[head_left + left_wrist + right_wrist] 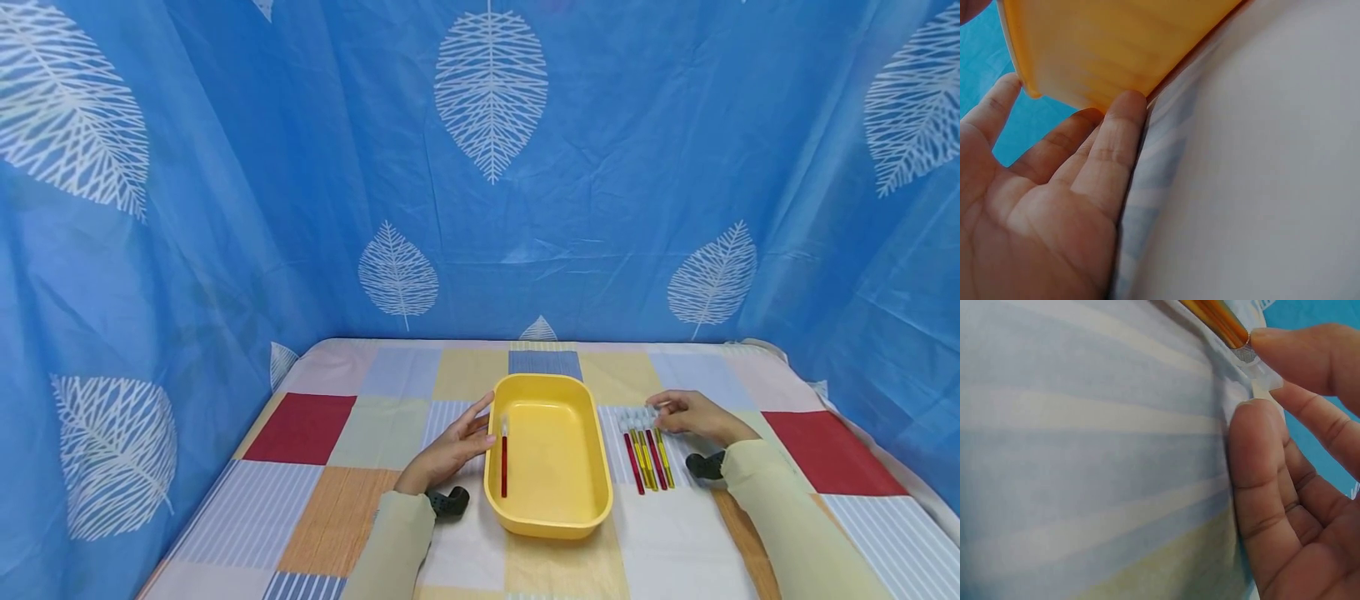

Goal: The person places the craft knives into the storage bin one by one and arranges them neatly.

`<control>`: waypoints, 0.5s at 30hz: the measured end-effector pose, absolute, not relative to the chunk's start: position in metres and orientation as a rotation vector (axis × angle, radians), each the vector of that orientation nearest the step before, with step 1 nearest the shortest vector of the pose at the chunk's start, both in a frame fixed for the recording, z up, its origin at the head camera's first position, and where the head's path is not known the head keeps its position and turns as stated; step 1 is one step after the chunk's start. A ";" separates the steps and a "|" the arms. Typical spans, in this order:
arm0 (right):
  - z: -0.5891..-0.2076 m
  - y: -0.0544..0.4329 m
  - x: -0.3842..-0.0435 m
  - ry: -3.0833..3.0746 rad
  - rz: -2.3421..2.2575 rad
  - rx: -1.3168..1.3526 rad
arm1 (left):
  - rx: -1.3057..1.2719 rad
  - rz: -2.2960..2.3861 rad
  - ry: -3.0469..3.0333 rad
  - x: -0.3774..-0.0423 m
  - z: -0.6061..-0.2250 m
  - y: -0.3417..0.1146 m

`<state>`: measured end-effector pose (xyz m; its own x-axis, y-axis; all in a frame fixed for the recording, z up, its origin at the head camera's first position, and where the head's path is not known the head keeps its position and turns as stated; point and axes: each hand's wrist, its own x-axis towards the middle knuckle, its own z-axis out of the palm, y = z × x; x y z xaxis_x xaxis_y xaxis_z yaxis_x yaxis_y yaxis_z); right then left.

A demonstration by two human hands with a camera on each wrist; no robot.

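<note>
The right hand (693,417), nearer, has fingertips around the clear cap (1266,376) of the rightmost yellow craft knife (664,458), whose handle points back toward the person; whether they pinch, I cannot tell. The left hand's (453,450) extended fingers touch the yellow basin (555,483). Tabletop (360,492): three yellow knives, two red; basin: one red knife (505,467).
</note>
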<state>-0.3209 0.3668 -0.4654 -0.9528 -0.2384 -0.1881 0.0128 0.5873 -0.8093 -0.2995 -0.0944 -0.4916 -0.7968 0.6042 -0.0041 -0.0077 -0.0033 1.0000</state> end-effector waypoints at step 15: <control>-0.456 0.373 -0.309 2.433 -1.495 -0.087 | 0.617 1.843 1.848 -0.300 -0.492 -0.095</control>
<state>-0.3087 0.3728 -0.4563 -0.9579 -0.1977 -0.2082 0.0963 0.4617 -0.8818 -0.2999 -0.0951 -0.4922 -0.7960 0.6053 -0.0059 -0.0043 0.0040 1.0000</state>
